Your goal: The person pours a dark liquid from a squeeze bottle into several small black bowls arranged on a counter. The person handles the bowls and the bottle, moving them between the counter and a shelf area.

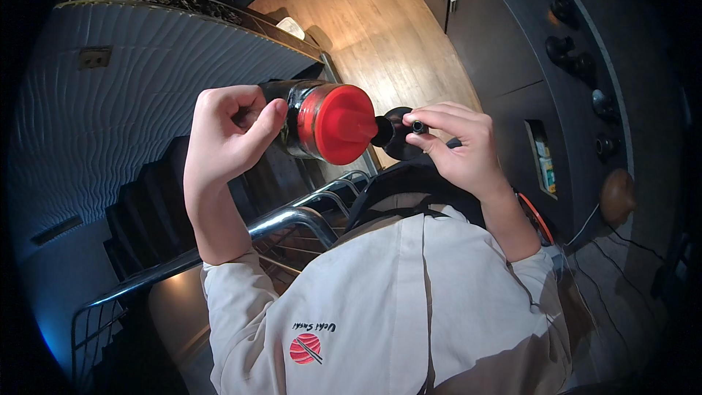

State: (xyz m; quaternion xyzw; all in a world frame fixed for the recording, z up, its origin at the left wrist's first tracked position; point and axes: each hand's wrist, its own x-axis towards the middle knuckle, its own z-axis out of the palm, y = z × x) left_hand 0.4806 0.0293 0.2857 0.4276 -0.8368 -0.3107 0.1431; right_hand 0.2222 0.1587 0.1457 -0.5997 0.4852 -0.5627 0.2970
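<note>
A large bottle (285,86) of dark glass or plastic, with a red spouted cap (344,126), lies tilted sideways in my left hand (233,131). Its cap points right. My right hand (458,137) pinches a short tube-like spout (420,127) of a small black pot (403,148) between thumb and fingers. The cap's nozzle meets or nearly meets the pot's flared mouth (383,131); whether they touch, I cannot tell. No stream of liquid can be made out between them.
A metal handrail (285,218) runs close under my left forearm beside dark stairs (153,197). On the right, a dark cabinet counter (581,120) bears several small black pots (570,60) and a brown rounded object (618,197). Cables (598,274) trail at lower right.
</note>
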